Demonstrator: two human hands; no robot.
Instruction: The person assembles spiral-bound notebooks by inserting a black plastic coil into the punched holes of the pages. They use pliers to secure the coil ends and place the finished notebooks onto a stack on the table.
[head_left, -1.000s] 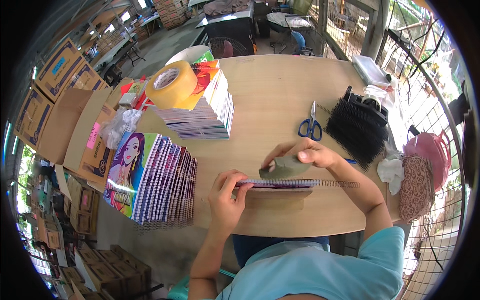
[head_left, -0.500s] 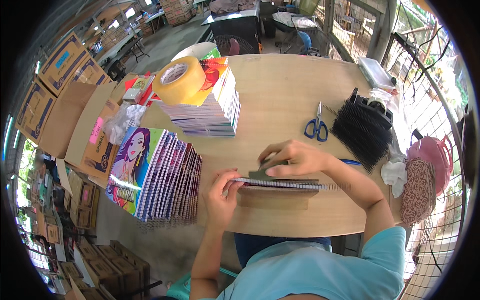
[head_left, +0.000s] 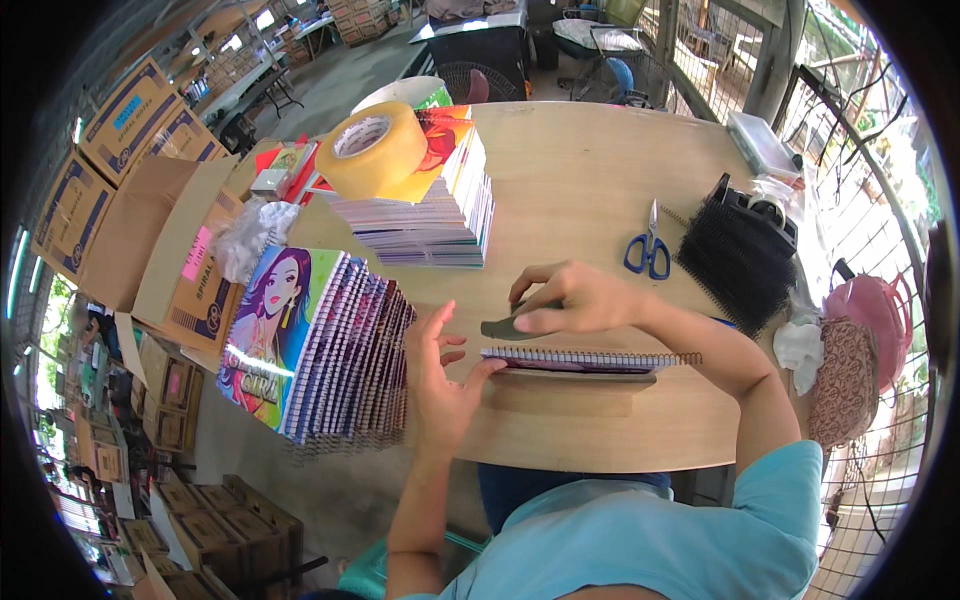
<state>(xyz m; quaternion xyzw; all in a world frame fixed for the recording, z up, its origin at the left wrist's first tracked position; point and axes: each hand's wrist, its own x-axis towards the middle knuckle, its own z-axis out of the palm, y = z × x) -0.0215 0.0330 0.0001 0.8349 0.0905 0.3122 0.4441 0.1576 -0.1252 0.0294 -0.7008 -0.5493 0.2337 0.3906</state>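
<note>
A spiral-bound notebook (head_left: pixel 590 360) stands on edge on the wooden table (head_left: pixel 590 180), its wire coil uppermost and sticking out past the pages to the right. My left hand (head_left: pixel 445 375) is open, its fingertips pressing the notebook's left end. Just above the coil's left part, my right hand (head_left: pixel 575 298) pinches a small dark tool (head_left: pixel 500 328).
A fanned row of finished spiral notebooks (head_left: pixel 330 345) lies left of my hands. Behind it a stack of notebooks (head_left: pixel 420 215) carries a roll of tape (head_left: pixel 372 150). Blue scissors (head_left: pixel 648 245) and black spiral coils (head_left: pixel 735 262) lie to the right. Cardboard boxes (head_left: pixel 110 190) stand left.
My left hand has opened and slid along the notebook's left end. The right hand has shifted left along the coil with the dark tool.
</note>
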